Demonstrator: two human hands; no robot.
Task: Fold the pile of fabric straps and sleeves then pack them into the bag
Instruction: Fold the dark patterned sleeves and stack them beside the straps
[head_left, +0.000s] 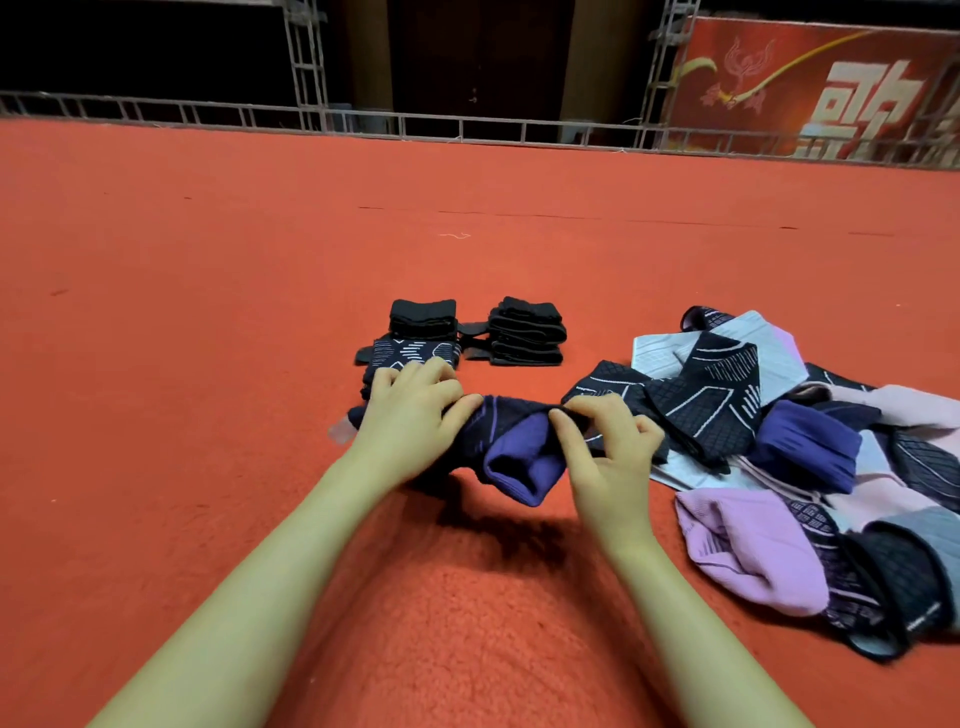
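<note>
A dark navy and purple sleeve (514, 457) is held just above the red carpet between both hands. My left hand (410, 415) grips its left end, and my right hand (602, 441) pinches its upper right edge. Its purple lining folds out toward me. To the right lies a loose pile of sleeves (810, 467) in navy, purple, pink, grey and white. Behind my left hand sits a folded patterned sleeve (410, 353) with a black folded stack (423, 317) beyond it. A second stack of black folded straps (527, 332) stands to the right of that. No bag is in view.
Red carpet (260, 312) covers the whole floor. A metal truss rail (467, 127) runs along its far edge, with a red banner (810, 88) at the back right. A small clear tag (340, 431) lies by my left wrist.
</note>
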